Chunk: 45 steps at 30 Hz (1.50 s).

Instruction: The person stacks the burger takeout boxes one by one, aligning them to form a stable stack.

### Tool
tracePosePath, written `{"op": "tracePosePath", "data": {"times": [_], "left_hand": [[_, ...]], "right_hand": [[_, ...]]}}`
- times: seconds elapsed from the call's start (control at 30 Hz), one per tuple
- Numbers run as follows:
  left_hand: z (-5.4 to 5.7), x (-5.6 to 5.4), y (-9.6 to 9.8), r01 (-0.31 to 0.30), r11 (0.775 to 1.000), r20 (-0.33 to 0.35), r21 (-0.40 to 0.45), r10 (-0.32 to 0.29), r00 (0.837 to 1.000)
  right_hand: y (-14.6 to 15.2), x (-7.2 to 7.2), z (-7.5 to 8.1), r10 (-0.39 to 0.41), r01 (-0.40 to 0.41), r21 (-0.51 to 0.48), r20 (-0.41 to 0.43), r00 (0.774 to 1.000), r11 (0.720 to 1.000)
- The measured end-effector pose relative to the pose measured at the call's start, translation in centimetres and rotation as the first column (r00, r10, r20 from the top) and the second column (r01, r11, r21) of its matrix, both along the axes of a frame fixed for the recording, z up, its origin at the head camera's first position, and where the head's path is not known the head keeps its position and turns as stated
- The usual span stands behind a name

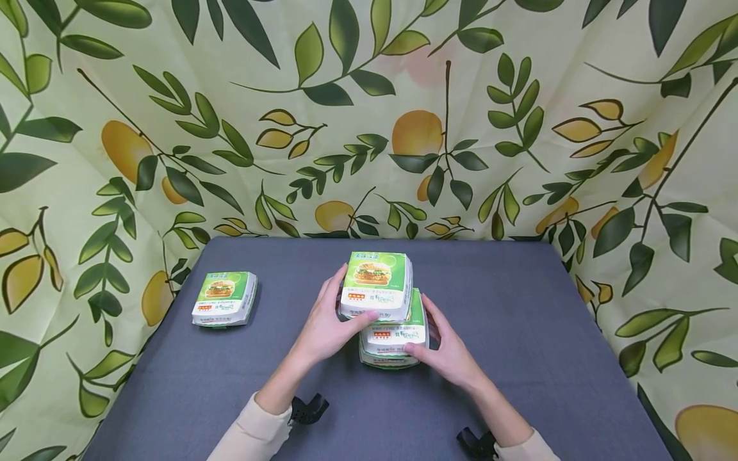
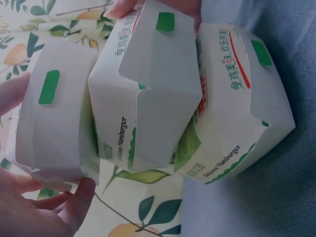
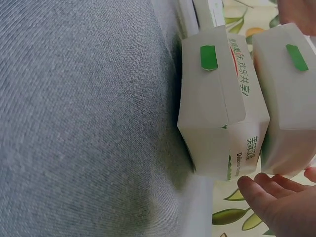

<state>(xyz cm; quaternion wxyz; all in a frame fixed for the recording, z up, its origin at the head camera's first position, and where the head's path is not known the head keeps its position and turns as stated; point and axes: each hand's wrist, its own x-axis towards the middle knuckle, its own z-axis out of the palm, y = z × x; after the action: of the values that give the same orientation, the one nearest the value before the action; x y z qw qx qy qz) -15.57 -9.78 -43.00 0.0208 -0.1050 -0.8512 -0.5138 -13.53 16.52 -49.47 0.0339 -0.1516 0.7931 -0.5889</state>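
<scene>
Three white-and-green hamburger boxes stand one above another near the table's middle. My left hand [image 1: 323,330] grips the top box [image 1: 375,285] by its sides, thumb at the front. This box sits off to the left of the middle box [image 1: 398,339]; I cannot tell if they touch. Around the middle box, my right hand [image 1: 448,355] has its thumb at the front and fingers along the right side. The bottom box [image 2: 242,103] rests on the table, mostly covered in the head view. Green tabs show on the boxes' sides in both wrist views.
Another hamburger box [image 1: 223,299] lies by itself on the left of the grey-blue table [image 1: 501,307]. A cloth printed with leaves and fruit [image 1: 369,128] hangs behind and along both sides. Black wrist mounts [image 1: 310,408] sit at both sleeves.
</scene>
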Motion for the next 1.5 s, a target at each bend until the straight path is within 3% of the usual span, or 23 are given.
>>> {"op": "tracePosePath", "data": {"times": [0.6,0.9,1.17,1.5], "left_hand": [[0.3,0.5,0.4,0.005,1.0,-0.005,-0.017,-0.005,1.0],[0.3,0.8,0.7,0.015,1.0,-0.013,-0.009,-0.015,1.0],[0.3,0.9,0.9,0.014,1.0,-0.03,-0.01,-0.014,0.999],[0.3,1.4,1.4,0.05,0.999,-0.049,0.014,-0.049,0.998]], "right_hand": [[-0.8,-0.1,-0.7,-0.03,0.028,-0.057,-0.036,0.999,0.998],[-0.2,0.1,0.8,-0.038,0.037,-0.031,-0.04,0.998,0.999],[0.1,0.1,2.7,-0.023,0.013,-0.069,-0.148,0.989,0.998],[0.0,-0.5,3.6,0.015,-0.033,-0.125,-0.139,0.99,0.992]]}}
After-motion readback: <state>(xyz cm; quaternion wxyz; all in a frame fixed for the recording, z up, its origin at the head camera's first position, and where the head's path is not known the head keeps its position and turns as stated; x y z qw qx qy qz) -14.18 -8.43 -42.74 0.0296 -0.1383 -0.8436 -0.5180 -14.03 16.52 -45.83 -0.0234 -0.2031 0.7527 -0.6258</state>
